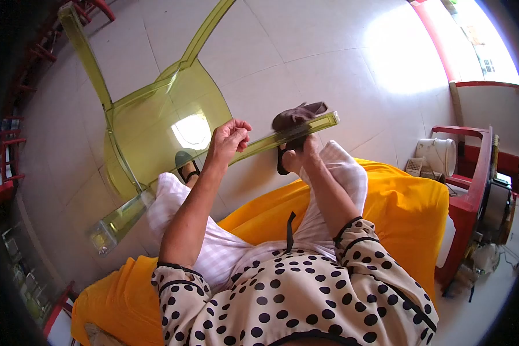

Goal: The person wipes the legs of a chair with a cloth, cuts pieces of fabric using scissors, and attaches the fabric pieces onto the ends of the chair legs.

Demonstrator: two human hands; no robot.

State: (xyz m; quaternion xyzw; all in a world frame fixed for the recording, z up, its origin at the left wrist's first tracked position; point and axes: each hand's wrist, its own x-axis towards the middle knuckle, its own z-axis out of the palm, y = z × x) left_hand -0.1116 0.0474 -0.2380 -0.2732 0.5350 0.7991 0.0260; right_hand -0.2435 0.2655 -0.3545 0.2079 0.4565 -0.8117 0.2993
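A clear yellow-green plastic chair (pixel 150 109) is tipped over in front of my knees, its seat and legs showing. One long chair leg (pixel 258 147) runs across from my left knee toward the right. My right hand (pixel 309 147) grips a dark brown cloth (pixel 294 118) pressed around that leg near its end; the leg and cloth cover most of its fingers. My left hand (pixel 230 139) is just above the same leg, its fingers curled in with nothing visible in them. Whether it touches the chair cannot be told.
I sit on a seat covered with yellow-orange cloth (pixel 406 196). At right stand a white bucket (pixel 436 155) and a red-framed stool or table (pixel 470 202) beside several stored items. Red chairs (pixel 8 158) line the left edge. Pale floor tiles (pixel 328 69) lie ahead.
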